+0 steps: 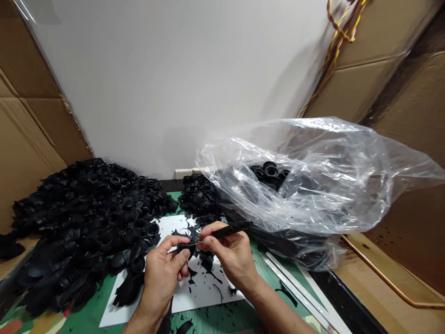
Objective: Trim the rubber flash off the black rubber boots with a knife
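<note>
Head view. With left hand (163,269), pinching small black part (186,248) between thumb and forefinger; fingers closed on it, the rest curled below. With right hand (234,255), gripping dark-handled tool (231,229) like a pen, fingers closed round handle, thin metal tip pointing left and meeting or nearly meeting the part; exact contact too small to tell. Held above white sheet (205,304), in front of both forearms. Littered on sheet and on green surface (222,317): black scraps (218,293). Heaped high to the left, partly over the sheet's edge: large pile of ribbed black pieces (100,208). Beyond the hands, heaped smaller: second black pile (198,197). To the right, lying open: clear plastic bag (333,185), with black rings (270,170) inside. Below bag, laid slantwise: white strips (301,290). Behind: pale wall (174,83), flanked by cardboard (31,120), with twisted wires (335,46) hanging upper right.
</note>
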Demonstrator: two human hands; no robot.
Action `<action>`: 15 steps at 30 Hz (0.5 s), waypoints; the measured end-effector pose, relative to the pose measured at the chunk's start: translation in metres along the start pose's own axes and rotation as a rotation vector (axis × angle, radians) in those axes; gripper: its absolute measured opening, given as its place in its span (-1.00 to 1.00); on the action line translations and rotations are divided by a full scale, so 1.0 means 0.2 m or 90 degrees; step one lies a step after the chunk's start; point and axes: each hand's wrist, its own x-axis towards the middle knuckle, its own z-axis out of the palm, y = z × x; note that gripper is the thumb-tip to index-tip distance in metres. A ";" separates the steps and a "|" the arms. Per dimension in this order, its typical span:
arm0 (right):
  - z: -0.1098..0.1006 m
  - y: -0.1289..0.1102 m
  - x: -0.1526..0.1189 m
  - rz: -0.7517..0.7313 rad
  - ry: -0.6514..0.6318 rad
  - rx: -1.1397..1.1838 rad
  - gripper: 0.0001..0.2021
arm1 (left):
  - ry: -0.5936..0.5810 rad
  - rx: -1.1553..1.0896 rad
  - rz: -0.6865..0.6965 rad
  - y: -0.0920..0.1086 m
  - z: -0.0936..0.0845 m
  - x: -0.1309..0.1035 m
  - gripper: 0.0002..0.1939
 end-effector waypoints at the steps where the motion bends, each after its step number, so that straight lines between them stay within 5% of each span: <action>1: 0.00 0.00 0.00 -0.023 -0.003 -0.025 -0.77 | 0.000 -0.005 -0.005 0.00 0.00 0.00 -0.69; 11: 0.00 -0.02 -0.01 -0.361 -0.077 -0.331 -0.88 | -0.033 -0.012 0.004 -0.02 0.00 -0.01 -0.75; 13: -0.03 -0.02 0.03 -0.418 -0.038 -0.382 -0.86 | -0.053 -0.011 0.015 -0.02 0.01 -0.01 -0.77; 15: -0.07 -0.02 0.08 -0.402 0.084 -0.382 -0.88 | -0.060 -0.003 0.016 -0.02 0.01 -0.01 -0.78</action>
